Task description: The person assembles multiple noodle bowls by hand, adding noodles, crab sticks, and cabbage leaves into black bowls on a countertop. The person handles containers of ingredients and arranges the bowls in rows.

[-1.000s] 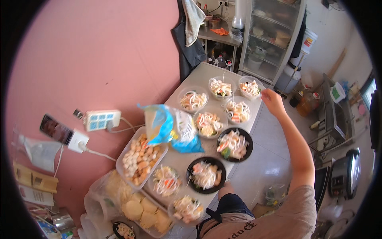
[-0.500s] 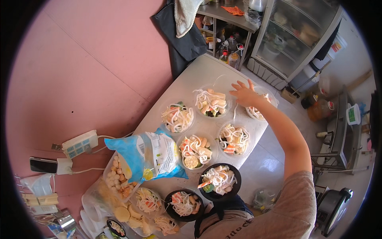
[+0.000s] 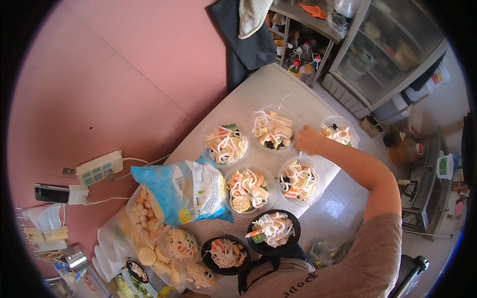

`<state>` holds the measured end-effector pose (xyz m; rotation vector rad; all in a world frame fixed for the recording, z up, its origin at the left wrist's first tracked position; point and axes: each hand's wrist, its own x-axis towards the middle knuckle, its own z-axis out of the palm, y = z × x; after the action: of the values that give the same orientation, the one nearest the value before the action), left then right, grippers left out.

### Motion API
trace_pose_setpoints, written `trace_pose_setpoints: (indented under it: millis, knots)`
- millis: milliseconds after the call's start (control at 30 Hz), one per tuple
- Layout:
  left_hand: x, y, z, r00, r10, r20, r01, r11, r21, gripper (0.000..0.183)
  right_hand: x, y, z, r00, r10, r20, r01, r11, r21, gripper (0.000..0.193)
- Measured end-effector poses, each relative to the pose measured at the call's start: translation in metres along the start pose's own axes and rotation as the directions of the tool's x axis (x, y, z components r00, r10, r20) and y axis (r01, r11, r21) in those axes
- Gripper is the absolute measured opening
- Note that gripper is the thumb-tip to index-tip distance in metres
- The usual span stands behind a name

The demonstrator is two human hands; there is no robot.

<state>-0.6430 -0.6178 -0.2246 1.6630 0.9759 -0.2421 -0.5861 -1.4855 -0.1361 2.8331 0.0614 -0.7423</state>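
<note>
My right hand reaches across the table with its fingers curled closed, between the clear bowl of noodles and tofu-skin pieces and the bowl at the table's right edge. What the fingertips hold, if anything, is hidden. Just below the hand is another clear bowl with thick white noodles and crab stick. Two more clear bowls hold similar food, one at the left and one with a corn piece. Closer to me sit two black bowls, one with broccoli and one beside it. My left hand is out of view.
A blue and white plastic bag lies at the table's left, over a container of fish balls. A power strip and a phone are by the pink wall. Beyond the table stands a glass-door fridge.
My right hand has come down and toward me, its spread fingers now curled closed. It covers the spot where a loose white noodle strand lay between the bowls. The view has shifted slightly.
</note>
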Motion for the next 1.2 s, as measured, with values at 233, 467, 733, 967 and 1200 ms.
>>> trace_pose_setpoints:
  millis: [233,467,733,967,1200]
  knots:
    - [-0.006,-0.027,-0.045,0.977,-0.197,-0.076,0.191,0.978,-0.080,0.053,0.000,0.000,0.001,0.989,-0.079,-0.128,0.083,0.996,0.027,0.008]
    - [-0.011,-0.031,-0.055,0.950,-0.311,0.001,0.283,0.865,-0.413,0.064,-0.002,-0.008,-0.009,0.996,-0.084,-0.038,0.082,0.994,-0.066,0.016]
    - [-0.033,-0.024,-0.043,0.962,-0.248,-0.110,0.232,0.962,-0.141,0.064,-0.005,0.005,0.007,0.871,-0.419,-0.255,0.436,0.900,0.009,0.018]
    - [-0.039,-0.019,-0.038,0.975,-0.212,-0.062,0.204,0.973,-0.107,0.068,0.010,-0.010,0.001,0.905,-0.382,-0.186,0.387,0.922,-0.005,0.012]
    - [-0.033,-0.032,-0.057,0.972,-0.233,-0.029,0.228,0.967,-0.113,0.049,-0.007,-0.001,0.007,0.966,-0.140,-0.219,0.185,0.962,0.202,0.012]
